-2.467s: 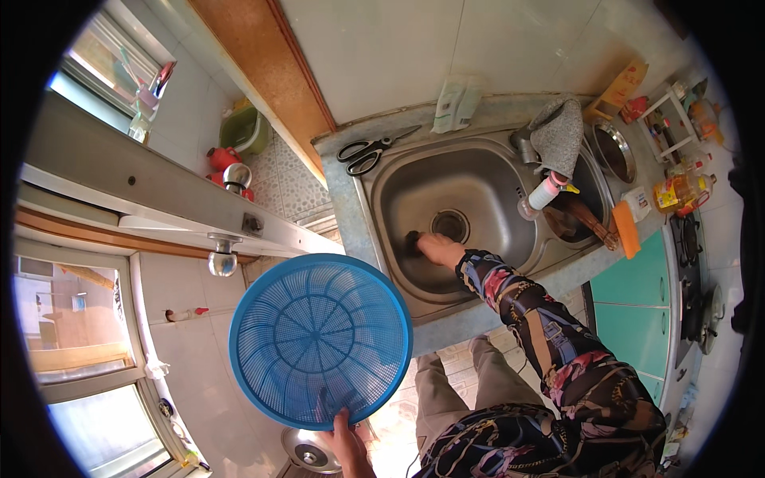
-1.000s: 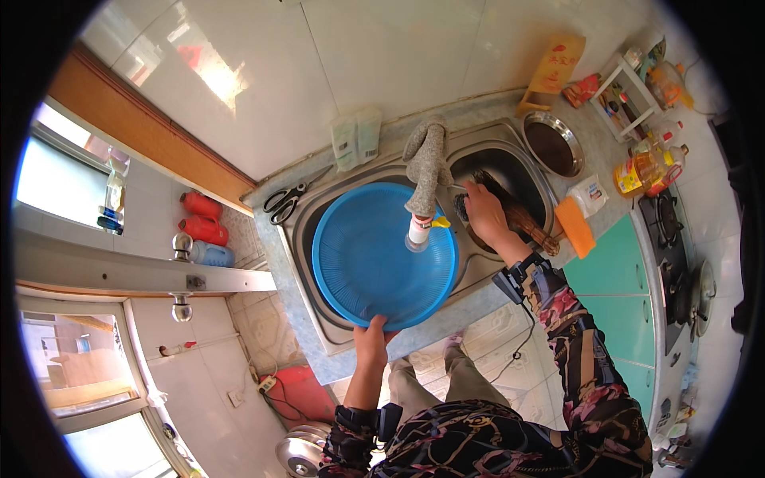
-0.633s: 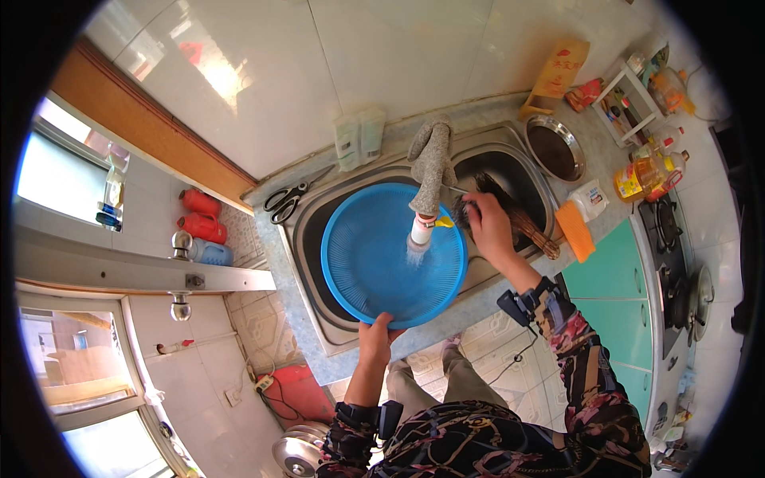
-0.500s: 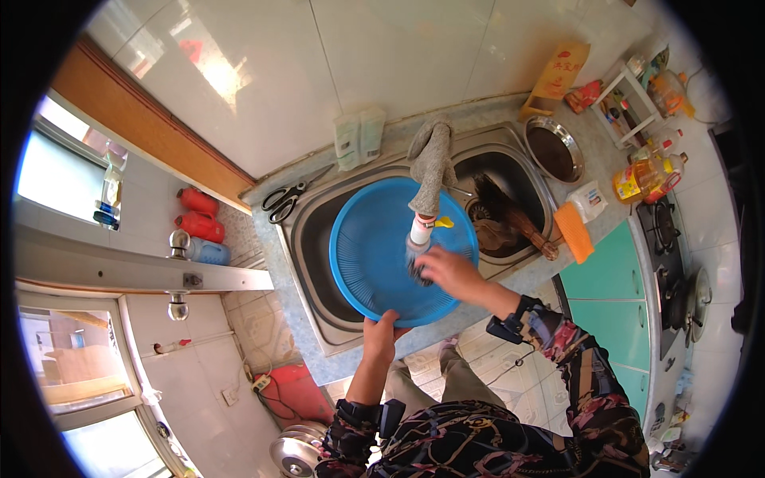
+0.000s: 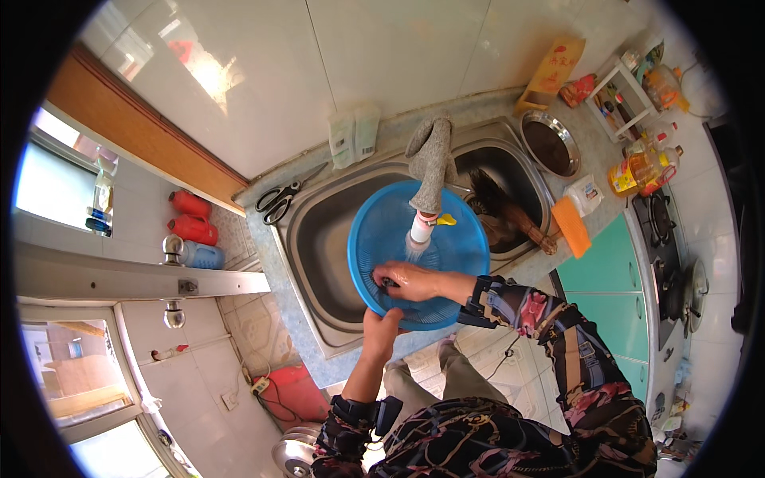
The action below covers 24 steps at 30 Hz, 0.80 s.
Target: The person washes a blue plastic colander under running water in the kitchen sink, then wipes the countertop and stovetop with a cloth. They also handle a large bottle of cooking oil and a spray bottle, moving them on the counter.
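Observation:
A round blue plastic basin point(image 5: 362, 231) with ribbed walls is tilted over the left bowl of the double sink point(image 5: 319, 239). Its near rim is gripped by my left hand point(image 5: 383, 327), thumb on the edge and fingers mostly hidden beneath. Inside the basin, my right hand point(image 5: 406, 280) is closed around a small dark scrubber point(image 5: 388, 284), pressed to the near-left wall; the fingers partly cover it. Water runs from the white nozzle point(image 5: 421, 231) with a yellow lever, just beyond my right hand. Grey cloth point(image 5: 432, 171) wraps the faucet above.
A brown brush point(image 5: 518, 219) lies in the right bowl. Black scissors point(image 5: 279, 199) rest left of the sink. An orange cloth point(image 5: 571, 227) hangs over the counter edge at right, near a metal bowl point(image 5: 550, 143). Oil bottles point(image 5: 633, 173) stand farther right, by the stove.
My right hand has moved with the dark scrubber from beneath the nozzle to the basin's near-left wall. The basin has shifted slightly right, still in my left hand. Running water now shows clearly.

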Each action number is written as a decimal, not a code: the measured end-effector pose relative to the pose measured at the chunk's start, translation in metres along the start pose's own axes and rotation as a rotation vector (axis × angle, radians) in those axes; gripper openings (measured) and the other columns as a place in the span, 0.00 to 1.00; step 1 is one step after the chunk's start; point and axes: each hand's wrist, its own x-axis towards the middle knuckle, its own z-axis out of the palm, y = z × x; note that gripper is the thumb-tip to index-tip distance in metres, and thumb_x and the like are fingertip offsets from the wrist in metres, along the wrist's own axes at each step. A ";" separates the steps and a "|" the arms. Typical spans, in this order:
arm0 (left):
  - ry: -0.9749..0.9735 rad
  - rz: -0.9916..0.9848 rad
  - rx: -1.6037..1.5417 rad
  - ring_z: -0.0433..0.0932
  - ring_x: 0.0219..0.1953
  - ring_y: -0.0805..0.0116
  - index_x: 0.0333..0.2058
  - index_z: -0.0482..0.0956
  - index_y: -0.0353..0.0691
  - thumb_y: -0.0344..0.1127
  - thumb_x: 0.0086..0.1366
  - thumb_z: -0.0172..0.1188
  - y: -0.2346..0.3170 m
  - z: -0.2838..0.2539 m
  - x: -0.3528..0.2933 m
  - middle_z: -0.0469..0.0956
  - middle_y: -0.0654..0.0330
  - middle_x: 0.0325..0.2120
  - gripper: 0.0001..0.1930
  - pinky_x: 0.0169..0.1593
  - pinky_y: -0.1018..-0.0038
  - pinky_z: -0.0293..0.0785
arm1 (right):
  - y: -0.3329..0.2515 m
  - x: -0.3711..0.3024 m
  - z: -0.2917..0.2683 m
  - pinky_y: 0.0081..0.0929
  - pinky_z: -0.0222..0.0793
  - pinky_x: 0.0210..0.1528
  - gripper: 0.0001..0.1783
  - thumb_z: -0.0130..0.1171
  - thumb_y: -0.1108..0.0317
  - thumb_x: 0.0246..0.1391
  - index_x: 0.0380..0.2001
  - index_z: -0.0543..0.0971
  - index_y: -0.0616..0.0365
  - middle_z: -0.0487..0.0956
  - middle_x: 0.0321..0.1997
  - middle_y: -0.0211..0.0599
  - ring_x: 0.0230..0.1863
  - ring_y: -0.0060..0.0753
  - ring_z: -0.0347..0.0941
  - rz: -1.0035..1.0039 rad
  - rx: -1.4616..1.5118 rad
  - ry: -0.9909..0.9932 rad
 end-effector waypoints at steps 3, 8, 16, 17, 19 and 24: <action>0.032 0.125 -0.053 0.80 0.33 0.62 0.45 0.69 0.30 0.24 0.55 0.49 0.008 -0.017 0.003 0.76 0.53 0.37 0.17 0.32 0.67 0.82 | 0.010 -0.026 -0.024 0.37 0.67 0.40 0.08 0.56 0.72 0.48 0.34 0.72 0.55 0.75 0.36 0.43 0.42 0.45 0.72 0.205 -0.252 -0.251; 0.059 0.134 -0.023 0.80 0.32 0.60 0.44 0.69 0.28 0.23 0.53 0.49 0.000 -0.015 -0.001 0.77 0.53 0.35 0.17 0.31 0.69 0.82 | 0.041 -0.009 -0.058 0.37 0.69 0.38 0.13 0.57 0.74 0.45 0.38 0.73 0.55 0.76 0.40 0.45 0.41 0.46 0.74 0.605 -0.223 0.151; 0.214 0.257 0.032 0.73 0.27 0.76 0.45 0.71 0.35 0.22 0.52 0.50 0.020 -0.026 0.015 0.75 0.62 0.30 0.18 0.27 0.79 0.72 | 0.006 -0.015 0.011 0.43 0.67 0.45 0.14 0.52 0.77 0.48 0.40 0.75 0.55 0.72 0.39 0.47 0.44 0.54 0.70 -0.023 -0.076 0.113; 0.230 0.282 0.034 0.73 0.27 0.75 0.45 0.71 0.35 0.22 0.52 0.50 0.022 -0.029 0.013 0.75 0.62 0.30 0.18 0.27 0.80 0.72 | 0.007 -0.022 -0.006 0.44 0.67 0.45 0.12 0.52 0.72 0.49 0.39 0.76 0.54 0.73 0.40 0.46 0.42 0.54 0.71 0.045 -0.279 0.086; 0.236 0.331 0.019 0.74 0.26 0.75 0.45 0.71 0.36 0.22 0.52 0.50 0.025 -0.034 0.010 0.75 0.61 0.31 0.18 0.24 0.80 0.72 | 0.011 -0.032 -0.046 0.45 0.67 0.45 0.12 0.51 0.65 0.52 0.38 0.77 0.53 0.74 0.42 0.44 0.42 0.52 0.71 0.289 -0.473 0.106; 0.275 0.217 0.027 0.78 0.28 0.67 0.47 0.68 0.33 0.22 0.53 0.48 0.026 -0.037 0.013 0.76 0.55 0.34 0.19 0.22 0.75 0.78 | 0.011 -0.041 -0.064 0.42 0.68 0.46 0.12 0.54 0.69 0.48 0.39 0.78 0.52 0.75 0.42 0.42 0.45 0.50 0.71 0.280 -0.630 0.235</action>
